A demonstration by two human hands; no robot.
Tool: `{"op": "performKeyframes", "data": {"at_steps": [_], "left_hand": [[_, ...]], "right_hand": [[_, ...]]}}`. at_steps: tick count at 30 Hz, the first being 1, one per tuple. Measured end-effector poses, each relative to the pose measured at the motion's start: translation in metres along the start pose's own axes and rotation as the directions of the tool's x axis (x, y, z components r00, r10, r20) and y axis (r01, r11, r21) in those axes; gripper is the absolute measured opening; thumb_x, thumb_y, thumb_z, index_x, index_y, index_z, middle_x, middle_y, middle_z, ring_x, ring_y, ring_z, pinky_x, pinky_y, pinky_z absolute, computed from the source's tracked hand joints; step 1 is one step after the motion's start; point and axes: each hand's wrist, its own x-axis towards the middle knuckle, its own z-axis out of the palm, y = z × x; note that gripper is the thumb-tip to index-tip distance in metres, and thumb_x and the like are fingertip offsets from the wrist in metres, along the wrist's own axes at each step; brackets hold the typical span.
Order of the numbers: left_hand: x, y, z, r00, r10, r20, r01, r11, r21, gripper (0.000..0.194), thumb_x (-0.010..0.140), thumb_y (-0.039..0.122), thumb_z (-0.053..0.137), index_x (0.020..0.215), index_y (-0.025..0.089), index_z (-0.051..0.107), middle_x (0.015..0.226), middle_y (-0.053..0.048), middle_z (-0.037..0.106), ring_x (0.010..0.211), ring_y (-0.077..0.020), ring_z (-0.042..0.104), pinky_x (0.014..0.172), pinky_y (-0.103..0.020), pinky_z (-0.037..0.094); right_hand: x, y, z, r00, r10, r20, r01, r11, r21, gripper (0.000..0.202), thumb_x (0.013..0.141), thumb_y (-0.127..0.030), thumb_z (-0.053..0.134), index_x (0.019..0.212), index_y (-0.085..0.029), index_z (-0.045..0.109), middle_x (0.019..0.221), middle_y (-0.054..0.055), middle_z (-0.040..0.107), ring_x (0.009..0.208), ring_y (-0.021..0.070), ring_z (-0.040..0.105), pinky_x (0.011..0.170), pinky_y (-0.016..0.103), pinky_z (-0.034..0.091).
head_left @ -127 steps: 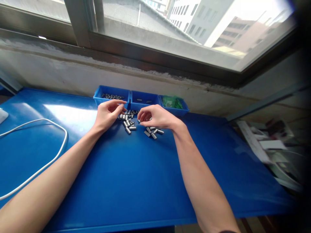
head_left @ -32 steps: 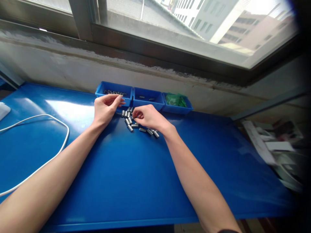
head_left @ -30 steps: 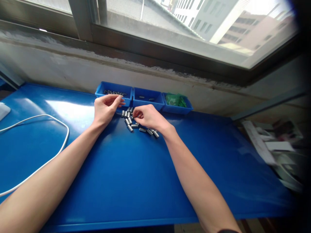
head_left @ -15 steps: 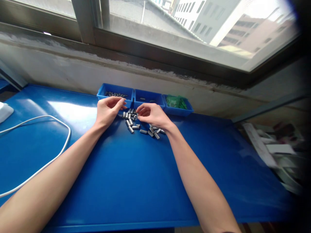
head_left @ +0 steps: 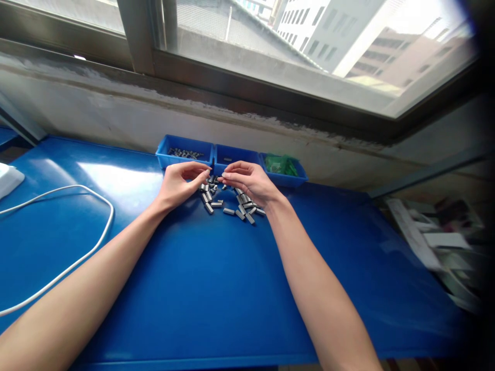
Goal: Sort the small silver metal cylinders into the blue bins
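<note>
My left hand (head_left: 183, 183) is over the left side of a loose pile of small grey metal pieces, its thumb and fingertips pinched together. Facing it, my right hand (head_left: 251, 180) is also closed in a pinch, a short gap from the left fingertips. Anything between either set of fingertips is too small to make out. Beneath the hands lie several metal standoffs (head_left: 229, 211), short bars with flat sides, on the blue table (head_left: 209, 288). Smaller bits lie among them, partly covered by the hands.
Behind the hands stand three joined blue bins: a left bin (head_left: 185, 153) with small metal parts, a middle bin (head_left: 235, 153) holding a few pieces, and a right bin (head_left: 284, 167) with green packets. A white cable (head_left: 110, 206) curves over the table's left side. A window (head_left: 247, 46) rises behind.
My left hand has moved right and slightly down from in front of the left bin, towards my right hand. The right hand has shifted slightly right, its fingers more closed.
</note>
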Motion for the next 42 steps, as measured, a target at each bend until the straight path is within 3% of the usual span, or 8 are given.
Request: {"op": "performKeyframes", "data": {"at_steps": [11,17,19,22,24,27,35,42], "left_hand": [[-0.001,-0.007,0.003,0.991,0.133,0.032,-0.135,0.989,0.053,0.038,0.076,0.042,0.088,0.101,0.015,0.081,0.091,-0.009,0.081,0.079,-0.0209,0.076,0.078,-0.029,0.062],[0.001,-0.007,0.003,0.986,0.137,-0.096,-0.129,0.988,0.086,0.035,0.079,0.044,0.084,0.098,0.015,0.082,0.092,-0.009,0.081,0.079,-0.0215,0.078,0.076,-0.028,0.062],[0.003,-0.007,0.001,0.967,0.124,-0.222,-0.101,0.989,0.11,0.034,0.081,0.043,0.083,0.1,0.015,0.081,0.087,-0.008,0.081,0.073,-0.0202,0.077,0.071,-0.026,0.062],[0.008,-0.01,-0.003,0.919,0.07,-0.387,-0.026,0.993,0.118,0.032,0.084,0.042,0.079,0.103,0.016,0.081,0.076,-0.005,0.078,0.062,-0.0182,0.075,0.06,-0.025,0.058],[0.01,-0.012,-0.006,0.897,0.013,-0.441,0.032,0.995,0.094,0.033,0.084,0.042,0.079,0.102,0.015,0.081,0.072,-0.005,0.077,0.056,-0.0179,0.072,0.055,-0.025,0.056],[0.012,-0.016,-0.008,0.889,-0.061,-0.453,0.101,0.993,0.065,0.037,0.083,0.044,0.079,0.105,0.014,0.081,0.067,-0.005,0.075,0.05,-0.0176,0.069,0.049,-0.025,0.053],[0.01,-0.016,-0.005,0.944,0.009,-0.328,0.037,0.99,0.134,0.036,0.089,0.043,0.072,0.113,0.017,0.08,0.068,-0.003,0.075,0.048,-0.0139,0.066,0.051,-0.023,0.053],[0.005,-0.005,0.001,0.982,0.084,-0.172,-0.055,0.984,0.168,0.03,0.091,0.036,0.068,0.109,0.016,0.079,0.065,-0.001,0.072,0.048,-0.0127,0.064,0.053,-0.023,0.051]], "right_hand": [[0.006,0.01,0.03,0.988,0.025,-0.155,-0.022,1.0,0.023,0.046,0.051,-0.041,0.1,0.079,-0.017,0.073,0.078,0.001,0.075,0.079,0.0157,0.074,0.078,0.027,0.061],[0.004,0.005,0.026,0.985,-0.104,-0.136,0.063,0.959,-0.278,0.028,0.077,-0.043,0.083,0.084,-0.017,0.075,0.08,0.004,0.077,0.08,0.0181,0.075,0.071,0.026,0.058],[0.0,-0.002,0.02,0.975,-0.204,-0.091,0.123,0.832,-0.541,0.021,0.084,-0.038,0.076,0.082,-0.017,0.076,0.08,0.005,0.078,0.078,0.0179,0.074,0.07,0.026,0.055],[-0.007,-0.013,0.011,0.95,-0.298,0.089,0.232,0.49,-0.84,0.011,0.086,-0.025,0.071,0.084,-0.018,0.078,0.086,0.005,0.079,0.079,0.0177,0.072,0.074,0.027,0.052],[-0.01,-0.018,0.006,0.944,-0.256,0.207,0.283,0.309,-0.908,0.012,0.084,-0.019,0.071,0.091,-0.018,0.08,0.094,0.006,0.079,0.084,0.0188,0.071,0.078,0.027,0.051],[-0.01,-0.019,0.002,0.948,-0.144,0.284,0.307,0.182,-0.934,0.02,0.083,-0.014,0.07,0.099,-0.018,0.08,0.105,0.008,0.078,0.092,0.02,0.071,0.081,0.027,0.05],[-0.006,-0.014,0.007,0.962,-0.028,0.271,0.271,0.208,-0.94,0.028,0.082,-0.004,0.062,0.097,-0.017,0.081,0.095,0.007,0.079,0.084,0.0167,0.07,0.075,0.023,0.048],[-0.013,-0.018,0.006,0.959,0.008,0.285,0.27,0.296,-0.916,0.02,0.077,-0.021,0.074,0.097,-0.02,0.079,0.09,0.003,0.076,0.077,0.0147,0.066,0.068,0.022,0.046]]}}
